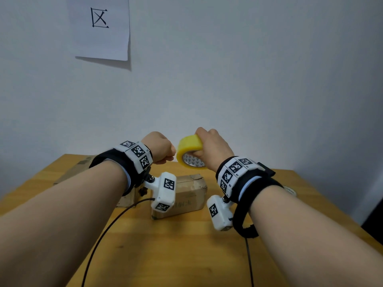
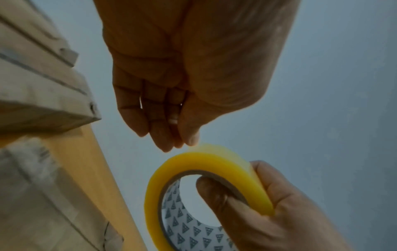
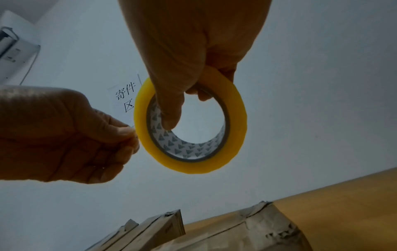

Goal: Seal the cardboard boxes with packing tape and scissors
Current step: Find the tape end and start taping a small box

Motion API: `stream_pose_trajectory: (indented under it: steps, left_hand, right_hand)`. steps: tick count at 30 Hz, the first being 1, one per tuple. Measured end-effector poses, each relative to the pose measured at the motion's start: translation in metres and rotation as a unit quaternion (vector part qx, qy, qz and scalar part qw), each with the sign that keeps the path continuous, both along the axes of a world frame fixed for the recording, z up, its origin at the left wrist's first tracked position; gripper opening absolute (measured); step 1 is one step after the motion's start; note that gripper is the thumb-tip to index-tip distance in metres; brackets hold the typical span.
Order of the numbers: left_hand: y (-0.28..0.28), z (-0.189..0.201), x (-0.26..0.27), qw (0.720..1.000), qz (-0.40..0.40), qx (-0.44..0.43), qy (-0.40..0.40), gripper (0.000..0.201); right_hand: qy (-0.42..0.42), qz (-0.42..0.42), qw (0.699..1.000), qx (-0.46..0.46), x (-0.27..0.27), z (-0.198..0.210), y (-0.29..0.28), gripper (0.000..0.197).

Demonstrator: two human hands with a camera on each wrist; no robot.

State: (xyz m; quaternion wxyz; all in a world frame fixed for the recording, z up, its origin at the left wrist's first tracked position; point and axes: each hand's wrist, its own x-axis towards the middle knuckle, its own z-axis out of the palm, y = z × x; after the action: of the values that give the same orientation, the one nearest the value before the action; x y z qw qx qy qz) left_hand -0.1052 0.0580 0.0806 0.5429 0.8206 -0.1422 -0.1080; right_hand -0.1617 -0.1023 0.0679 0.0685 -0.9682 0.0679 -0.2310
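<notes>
A pale grey wall (image 1: 248, 69) fills most of what stands behind the wooden table (image 1: 165, 245), and a paper sign (image 1: 99, 27) with black characters hangs on it, high above the table's far edge. On the table sit the cardboard boxes: one small box (image 1: 186, 195) near the middle, its top flaps rough and torn at the corner with no fresh tape that I can see, and another box (image 1: 78, 168) farther back to the left of it. Above the small box, the right hand (image 1: 213, 150) holds the yellow tape roll (image 1: 189, 151) in the air, thumb hooked through the core and fingers clamped over the outer rim. Just beside the roll, the left hand (image 1: 160, 148) has its fingertips (image 2: 189, 139) bunched together at the roll's edge, seemingly pinching the loose end. No scissors show anywhere. I judge the sealing barely begun: tape must still be pulled, laid and cut.
</notes>
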Motion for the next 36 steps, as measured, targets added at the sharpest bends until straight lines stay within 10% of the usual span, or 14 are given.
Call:
stream_pose_trajectory:
  steps: [12,21,36]
  left_hand:
    - [0.010,-0.008,0.006,0.993,-0.029,-0.068,0.096,0.021]
    - [0.015,-0.017,0.004,0.992,-0.055,-0.106,0.047,0.022]
    - [0.009,-0.004,-0.003,0.986,-0.134,-0.092,0.034,0.020]
  right_hand:
    - [0.049,0.062,0.990,0.113,-0.007,0.007,-0.003,0.069]
    - [0.093,0.088,0.963,0.238,-0.009,0.012,-0.006,0.025]
    - [0.029,0.093,0.927,0.361,-0.001,0.001,-0.002,0.011]
